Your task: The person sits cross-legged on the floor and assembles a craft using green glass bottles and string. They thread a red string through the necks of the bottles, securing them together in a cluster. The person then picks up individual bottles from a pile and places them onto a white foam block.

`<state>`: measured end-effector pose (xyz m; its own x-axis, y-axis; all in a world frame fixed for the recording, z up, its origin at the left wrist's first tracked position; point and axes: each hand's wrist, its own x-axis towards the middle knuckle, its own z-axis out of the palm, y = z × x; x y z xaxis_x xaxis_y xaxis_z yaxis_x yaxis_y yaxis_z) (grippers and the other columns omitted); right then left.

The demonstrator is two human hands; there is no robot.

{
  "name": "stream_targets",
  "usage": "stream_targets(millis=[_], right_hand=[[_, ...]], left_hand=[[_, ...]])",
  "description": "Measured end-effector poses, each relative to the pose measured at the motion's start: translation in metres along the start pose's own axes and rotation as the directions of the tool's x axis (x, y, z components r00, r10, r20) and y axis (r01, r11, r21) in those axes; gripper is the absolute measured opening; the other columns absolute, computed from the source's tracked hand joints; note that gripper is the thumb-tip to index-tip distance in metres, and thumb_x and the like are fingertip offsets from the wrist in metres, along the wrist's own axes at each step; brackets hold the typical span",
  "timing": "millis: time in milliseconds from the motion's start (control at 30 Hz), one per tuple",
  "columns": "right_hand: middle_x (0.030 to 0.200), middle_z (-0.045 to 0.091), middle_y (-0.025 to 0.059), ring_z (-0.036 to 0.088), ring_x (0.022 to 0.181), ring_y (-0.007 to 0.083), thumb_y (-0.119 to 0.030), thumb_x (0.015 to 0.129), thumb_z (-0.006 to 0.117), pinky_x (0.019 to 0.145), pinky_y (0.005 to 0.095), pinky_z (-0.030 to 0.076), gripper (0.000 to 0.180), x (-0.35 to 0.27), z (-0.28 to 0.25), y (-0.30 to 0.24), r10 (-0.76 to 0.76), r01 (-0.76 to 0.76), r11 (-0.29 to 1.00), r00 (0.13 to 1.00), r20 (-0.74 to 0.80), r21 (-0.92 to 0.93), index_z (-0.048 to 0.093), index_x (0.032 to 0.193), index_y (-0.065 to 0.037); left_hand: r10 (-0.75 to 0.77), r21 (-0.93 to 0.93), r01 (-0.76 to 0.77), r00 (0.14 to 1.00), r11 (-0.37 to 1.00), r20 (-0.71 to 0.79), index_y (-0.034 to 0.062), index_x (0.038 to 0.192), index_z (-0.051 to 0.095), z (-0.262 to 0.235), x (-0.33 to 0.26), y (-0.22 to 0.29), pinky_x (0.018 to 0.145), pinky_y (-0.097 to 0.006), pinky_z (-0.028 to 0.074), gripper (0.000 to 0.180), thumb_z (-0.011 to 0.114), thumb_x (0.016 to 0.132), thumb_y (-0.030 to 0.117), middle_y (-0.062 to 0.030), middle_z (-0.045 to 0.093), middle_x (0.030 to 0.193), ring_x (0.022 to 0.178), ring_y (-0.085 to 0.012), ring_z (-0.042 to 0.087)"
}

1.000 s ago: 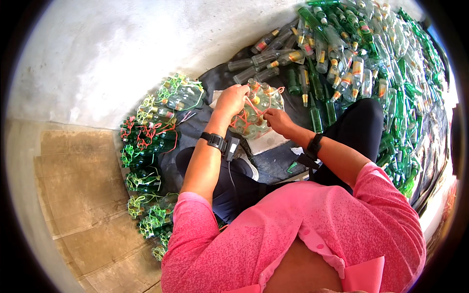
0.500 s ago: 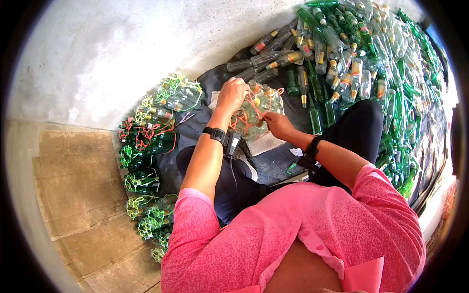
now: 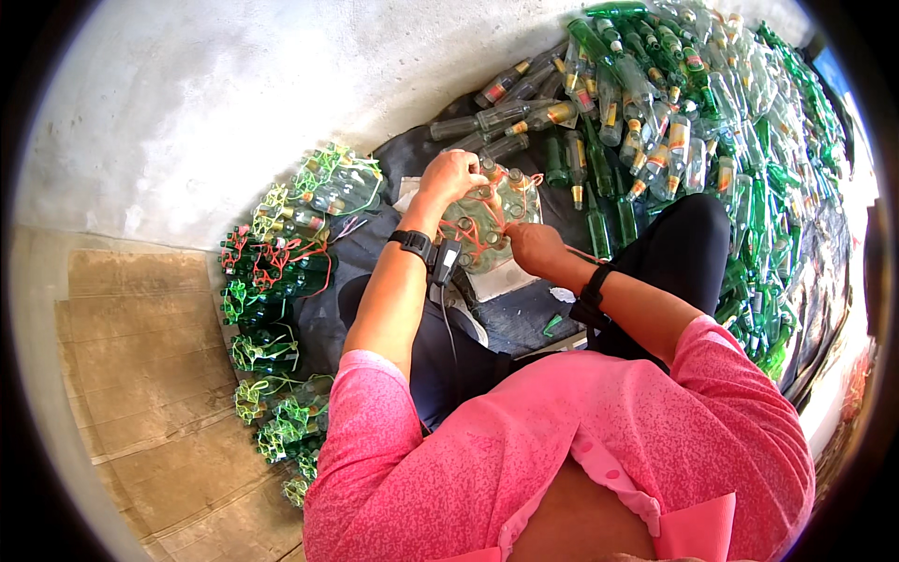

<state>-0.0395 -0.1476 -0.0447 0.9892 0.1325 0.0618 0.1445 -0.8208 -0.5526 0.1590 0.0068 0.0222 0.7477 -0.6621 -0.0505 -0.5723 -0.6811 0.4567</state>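
Observation:
Between my hands stands a tight cluster of clear glass bottles (image 3: 513,201), necks up, with a reddish-orange plastic cord (image 3: 468,230) wound among the necks. My left hand (image 3: 453,175) is at the far left of the cluster, its fingers closed by a bottle neck where the cord runs; the fingertips are partly hidden. Closed in a fist at the cluster's right side, my right hand (image 3: 536,249) grips the cord, and a loose tail of it sticks out behind the hand. A pale board (image 3: 506,280) lies under the bottles.
Tied bundles of green and clear bottles (image 3: 281,272) line the left side, beside flattened cardboard (image 3: 136,347). A large heap of loose bottles (image 3: 674,122) fills the far right. A pale wall (image 3: 234,94) rises behind. My legs (image 3: 688,229) bend around the work spot on a dark sheet (image 3: 389,155).
My right hand has turned and tightened at the cord, with a tail now showing behind it. My left hand stays by the bottle necks. The view has shifted slightly.

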Motion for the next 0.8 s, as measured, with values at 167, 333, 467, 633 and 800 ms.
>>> stream_targets(millis=[167,333,467,633,800], right_hand=[[0.084,0.074,0.0182,0.073,0.077,0.0394,-0.012,0.096,0.049,0.065,0.0522,0.056,0.024,0.0,0.001,-0.003,-0.026,0.026,1.0,1.0,-0.012,-0.016,0.069,0.107,-0.008],[0.088,0.076,0.0157,0.074,0.082,0.038,-0.012,0.093,0.053,0.07,0.0525,0.056,0.025,0.0,-0.01,-0.005,0.08,-0.062,0.989,0.988,0.13,-0.135,0.073,0.108,-0.012],[0.088,0.076,0.0162,0.074,0.083,0.0375,-0.014,0.093,0.055,0.07,0.0523,0.057,0.024,-0.002,-0.018,-0.004,0.063,-0.033,0.986,0.981,0.186,-0.161,0.073,0.108,-0.012],[0.09,0.076,0.0173,0.075,0.084,0.0377,-0.016,0.094,0.054,0.071,0.0513,0.058,0.024,-0.003,-0.021,-0.007,0.035,-0.004,0.99,0.974,0.224,-0.138,0.073,0.108,-0.011],[0.093,0.076,0.0203,0.075,0.088,0.0411,-0.015,0.094,0.053,0.075,0.0544,0.058,0.02,-0.005,-0.03,-0.008,0.096,-0.059,0.987,0.965,0.245,-0.153,0.067,0.108,-0.008]], left_hand=[[-0.139,0.024,0.139,0.99,0.99,0.015,0.0063,0.084,0.073,0.008,0.0,0.006,0.073,-0.046,0.056,0.03,0.087,0.076,0.032,-0.0145,0.074,0.085,0.084,-0.0353,0.073],[-0.134,-0.155,0.14,0.99,0.978,0.051,0.0053,0.088,0.074,0.007,-0.004,0.002,0.072,-0.044,0.055,0.025,0.085,0.079,0.026,-0.0134,0.073,0.083,0.08,-0.0319,0.072],[-0.053,-0.184,0.045,0.998,0.982,-0.034,0.0058,0.091,0.074,0.004,-0.02,0.006,0.078,-0.043,0.056,0.017,0.08,0.083,0.019,-0.0129,0.071,0.09,0.085,-0.031,0.071],[0.087,0.076,-0.068,0.958,0.995,-0.272,0.0062,0.093,0.074,-0.003,-0.062,0.034,0.082,-0.048,0.056,0.012,0.076,0.087,0.017,-0.0162,0.069,0.097,0.092,-0.038,0.069],[0.073,0.008,-0.073,0.994,0.997,-0.087,0.0099,0.101,0.076,0.015,-0.117,0.068,0.096,-0.046,0.054,0.026,0.077,0.079,0.023,-0.0146,0.075,0.107,0.11,-0.0335,0.068]])
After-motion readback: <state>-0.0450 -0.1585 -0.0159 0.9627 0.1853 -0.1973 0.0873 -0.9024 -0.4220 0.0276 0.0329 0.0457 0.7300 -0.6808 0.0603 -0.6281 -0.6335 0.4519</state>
